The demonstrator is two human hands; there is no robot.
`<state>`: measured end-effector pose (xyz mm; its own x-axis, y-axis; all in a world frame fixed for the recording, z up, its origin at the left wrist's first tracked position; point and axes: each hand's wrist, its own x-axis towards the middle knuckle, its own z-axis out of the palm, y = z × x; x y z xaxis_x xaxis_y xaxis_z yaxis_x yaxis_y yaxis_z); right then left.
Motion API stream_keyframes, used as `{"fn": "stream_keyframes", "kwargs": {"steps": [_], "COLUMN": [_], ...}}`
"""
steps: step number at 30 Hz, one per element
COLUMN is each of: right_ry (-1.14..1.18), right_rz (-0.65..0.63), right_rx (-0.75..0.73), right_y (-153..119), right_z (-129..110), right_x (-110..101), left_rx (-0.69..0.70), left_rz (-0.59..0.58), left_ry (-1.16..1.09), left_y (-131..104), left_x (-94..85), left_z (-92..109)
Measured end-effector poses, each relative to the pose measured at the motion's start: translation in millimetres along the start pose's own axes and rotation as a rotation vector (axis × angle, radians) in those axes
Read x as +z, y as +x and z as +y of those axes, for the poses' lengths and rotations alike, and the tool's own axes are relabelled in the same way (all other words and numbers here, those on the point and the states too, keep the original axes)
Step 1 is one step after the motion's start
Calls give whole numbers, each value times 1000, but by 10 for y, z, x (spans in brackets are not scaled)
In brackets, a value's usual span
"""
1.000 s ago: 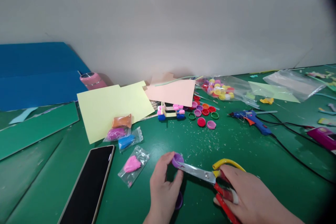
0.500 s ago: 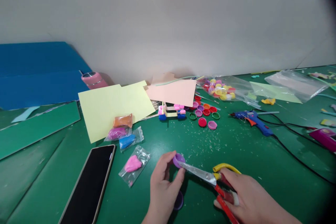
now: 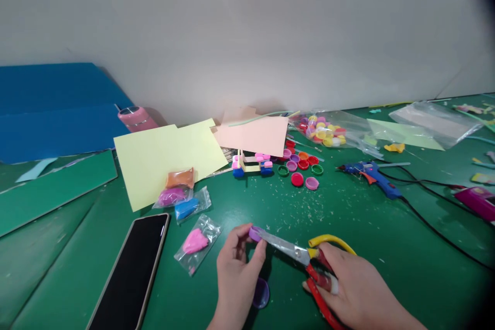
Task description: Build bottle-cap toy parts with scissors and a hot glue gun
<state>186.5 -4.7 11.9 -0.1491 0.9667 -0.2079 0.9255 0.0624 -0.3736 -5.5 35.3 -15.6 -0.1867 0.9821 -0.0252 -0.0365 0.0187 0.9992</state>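
Note:
Between the thumb and fingers of my left hand [image 3: 237, 270] is a small purple bottle cap [image 3: 254, 233], held on edge above the table. My right hand [image 3: 350, 281] grips the red and yellow handles of a pair of scissors [image 3: 296, 252]. The scissor blades point left, and their tips meet the cap's rim; whether they cut into it I cannot tell. Just right of my left wrist, a darker purple cap [image 3: 261, 293] lies on the table, partly hidden by the wrist.
Several coloured caps [image 3: 297, 179] lie beyond my hands, near a small craft-stick cart [image 3: 252, 165]. A blue glue gun [image 3: 371, 175] with its cord is at right. Bagged clay [image 3: 195, 241] and a phone [image 3: 129, 273] lie left. A white partition [image 3: 247, 36] stands behind.
Both hands have shifted slightly left, with the cap and scissors. The purple cap has turned more edge-on, and more of the darker cap on the table shows.

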Motion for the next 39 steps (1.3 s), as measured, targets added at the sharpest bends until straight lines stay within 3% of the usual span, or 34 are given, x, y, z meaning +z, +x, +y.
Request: {"fn": "stream_keyframes", "kwargs": {"steps": [10, 17, 23, 31, 35, 39], "right_ry": [52, 394, 738, 241, 110, 49], "right_rz": [-9, -153, -240, -101, -61, -35], "right_rx": [40, 123, 70, 58, 20, 0], "right_y": [-18, -31, -2, -57, -58, -35], "right_z": [-16, -120, -40, 40, 86, 64], "right_x": [-13, -75, -189, -257, -227, -233], "left_rx": [-16, 90, 164, 124, 122, 213], "left_rz": [-36, -54, -34, -58, -62, -80], "left_ry": [12, 46, 42, -15, 7, 65], "left_y": [10, -6, -23, -11, -15, -27], "left_x": [0, -18, -19, -20, -3, -5], "left_z": [36, 22, -5, 28, 34, 17]}}
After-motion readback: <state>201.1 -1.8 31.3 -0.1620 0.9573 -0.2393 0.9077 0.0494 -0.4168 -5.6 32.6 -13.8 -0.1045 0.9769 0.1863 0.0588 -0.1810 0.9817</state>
